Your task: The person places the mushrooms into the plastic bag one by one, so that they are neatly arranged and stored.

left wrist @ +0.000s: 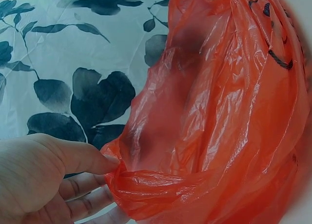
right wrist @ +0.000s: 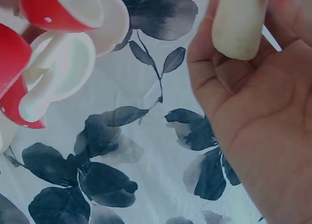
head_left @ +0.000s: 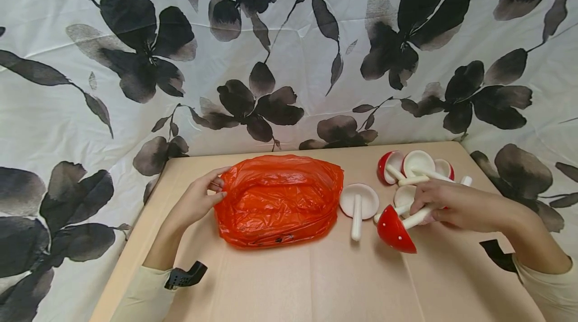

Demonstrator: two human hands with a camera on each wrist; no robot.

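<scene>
In the head view, a crumpled red plastic bag [head_left: 280, 206] lies on the table, its mouth loosely gathered. My left hand [head_left: 198, 201] pinches the bag's left edge between thumb and fingers, as the left wrist view also shows at the bag's rim [left wrist: 146, 180]. On the right, my right hand [head_left: 474, 204] grips a toy mushroom [head_left: 393, 231] by its pale stem. Its red, white-dotted cap points down and to the left. Up close in the right wrist view, the rounded end of the stem [right wrist: 239, 33] shows between my curled fingers.
Several more toy mushrooms lie behind my right hand, among them one with a white underside [head_left: 418, 162]. Another mushroom [head_left: 359, 201] rests upside down beside the bag's right edge. A floral cloth [head_left: 316, 61] hangs behind the wooden table [head_left: 271, 282].
</scene>
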